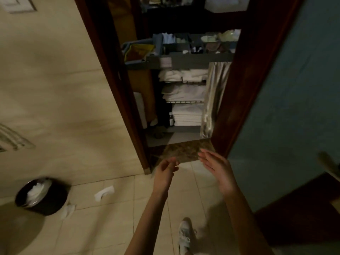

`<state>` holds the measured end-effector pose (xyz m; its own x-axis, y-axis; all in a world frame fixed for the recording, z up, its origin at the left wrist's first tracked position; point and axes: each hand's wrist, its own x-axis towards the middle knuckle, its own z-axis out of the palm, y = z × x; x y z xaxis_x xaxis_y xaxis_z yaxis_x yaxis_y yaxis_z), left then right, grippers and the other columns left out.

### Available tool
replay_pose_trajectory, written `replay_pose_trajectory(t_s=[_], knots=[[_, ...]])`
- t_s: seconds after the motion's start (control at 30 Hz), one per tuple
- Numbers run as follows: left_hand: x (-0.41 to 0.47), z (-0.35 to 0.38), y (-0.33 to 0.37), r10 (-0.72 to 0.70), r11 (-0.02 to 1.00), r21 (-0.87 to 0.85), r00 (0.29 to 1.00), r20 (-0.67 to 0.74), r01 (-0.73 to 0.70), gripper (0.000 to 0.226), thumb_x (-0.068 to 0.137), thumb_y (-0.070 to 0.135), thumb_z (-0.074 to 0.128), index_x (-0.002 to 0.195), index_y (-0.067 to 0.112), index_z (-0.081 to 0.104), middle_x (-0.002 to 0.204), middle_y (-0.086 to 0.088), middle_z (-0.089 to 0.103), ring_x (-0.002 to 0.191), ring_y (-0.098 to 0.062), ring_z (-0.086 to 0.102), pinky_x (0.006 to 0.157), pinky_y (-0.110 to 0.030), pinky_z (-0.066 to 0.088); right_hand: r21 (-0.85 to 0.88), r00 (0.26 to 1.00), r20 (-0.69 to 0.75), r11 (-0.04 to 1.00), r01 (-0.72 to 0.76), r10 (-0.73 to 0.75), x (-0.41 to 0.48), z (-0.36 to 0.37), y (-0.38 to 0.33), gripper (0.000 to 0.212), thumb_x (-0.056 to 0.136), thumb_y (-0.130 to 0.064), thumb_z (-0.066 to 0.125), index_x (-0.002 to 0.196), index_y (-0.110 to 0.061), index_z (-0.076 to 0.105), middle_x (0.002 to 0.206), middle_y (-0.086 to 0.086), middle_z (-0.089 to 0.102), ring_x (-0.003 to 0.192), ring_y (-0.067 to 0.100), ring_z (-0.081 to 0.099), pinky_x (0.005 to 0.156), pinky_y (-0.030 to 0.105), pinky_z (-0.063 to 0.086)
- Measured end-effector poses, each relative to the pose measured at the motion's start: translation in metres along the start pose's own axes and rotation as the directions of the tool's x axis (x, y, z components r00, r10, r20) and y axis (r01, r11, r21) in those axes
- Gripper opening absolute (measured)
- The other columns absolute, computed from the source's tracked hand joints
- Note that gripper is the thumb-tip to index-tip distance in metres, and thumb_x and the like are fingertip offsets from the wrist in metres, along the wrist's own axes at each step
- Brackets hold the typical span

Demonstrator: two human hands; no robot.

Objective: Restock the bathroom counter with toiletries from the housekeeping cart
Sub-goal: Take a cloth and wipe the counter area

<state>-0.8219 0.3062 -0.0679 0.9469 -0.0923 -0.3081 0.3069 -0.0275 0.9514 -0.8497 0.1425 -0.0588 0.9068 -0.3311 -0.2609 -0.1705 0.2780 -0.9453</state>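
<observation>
As we face the doorway (117,89) in the head view, the cart (184,60) stands just beyond it, in the upper middle of the frame. Its grey top tray holds the toiletries (211,40), small packets and bottles too blurred to tell apart. Folded white towels (185,93) fill the shelves under the tray, beside a pale curtain (216,96). We judge that we are at the fetching step: nothing has been picked up, and the counter is out of view. The next move calls for us to step through the doorway and reach up to that tray.

Both hands hang in mid-air at the lower middle, apart from each other and touching nothing. Our left hand (165,171) has loosely curled fingers and holds nothing. Our right hand (218,170) is spread, fingers nearly straight, palm turned inward, also empty.

At the lower left a dark bin (51,201) holds white paper, with paper scraps (104,193) on the tiles nearby. One pale shoe (184,234) shows at the bottom.
</observation>
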Motion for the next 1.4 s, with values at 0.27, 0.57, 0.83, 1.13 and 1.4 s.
replay_pose_trajectory(t_s=[0.27,0.57,0.83,1.13,1.4], knots=[[0.133,0.005,0.063,0.081,0.997,-0.015,0.996,-0.032,-0.081,0.018,0.095,0.020,0.056,0.107,0.014,0.067,0.097,-0.004,0.069,0.083,-0.009,0.067,0.073,-0.023,0.055,-0.010,0.999,0.038,1.000,0.009,-0.008,0.141,0.048,-0.036,0.015,0.096,-0.007,0.050,0.104,-0.008,0.063,0.105,0.011,0.067,0.091,0.014,0.065,0.076,0.014,0.053],[0.258,0.018,0.083,0.018,0.996,-0.081,0.998,-0.052,-0.022,0.017,0.096,0.018,0.053,0.099,0.020,0.069,0.098,-0.007,0.071,0.093,-0.021,0.067,0.086,-0.038,0.052,-0.076,0.999,-0.018,0.996,-0.042,0.041,0.269,0.065,-0.056,0.016,0.095,-0.005,0.050,0.104,-0.006,0.063,0.104,0.012,0.066,0.089,0.015,0.064,0.072,0.013,0.054],[0.426,0.060,0.173,0.154,0.987,-0.055,0.984,0.091,-0.150,0.020,0.097,0.016,0.051,0.109,0.014,0.066,0.105,-0.002,0.068,0.093,-0.010,0.064,0.079,-0.018,0.049,-0.154,0.993,-0.099,0.987,0.054,-0.070,0.413,0.097,-0.121,0.027,0.090,-0.005,0.061,0.115,0.001,0.061,0.114,0.016,0.063,0.102,0.027,0.063,0.084,0.024,0.048],[0.564,0.119,0.224,0.223,0.970,0.028,0.925,0.308,-0.243,0.016,0.096,0.010,0.052,0.102,0.018,0.065,0.100,0.004,0.067,0.094,-0.008,0.064,0.076,-0.015,0.050,-0.016,0.952,-0.306,1.000,0.025,-0.029,0.527,0.112,-0.154,0.016,0.095,-0.016,0.054,0.103,-0.019,0.067,0.102,0.000,0.071,0.097,0.012,0.065,0.084,0.025,0.048],[0.654,0.183,0.241,0.284,0.919,0.157,0.884,0.371,-0.361,0.018,0.094,0.014,0.055,0.100,0.028,0.066,0.099,0.011,0.069,0.092,-0.001,0.064,0.076,-0.015,0.051,0.049,0.901,-0.426,0.992,0.117,-0.085,0.628,0.060,-0.183,0.017,0.095,-0.008,0.053,0.105,-0.007,0.066,0.098,0.009,0.069,0.090,0.017,0.065,0.068,0.013,0.053]])
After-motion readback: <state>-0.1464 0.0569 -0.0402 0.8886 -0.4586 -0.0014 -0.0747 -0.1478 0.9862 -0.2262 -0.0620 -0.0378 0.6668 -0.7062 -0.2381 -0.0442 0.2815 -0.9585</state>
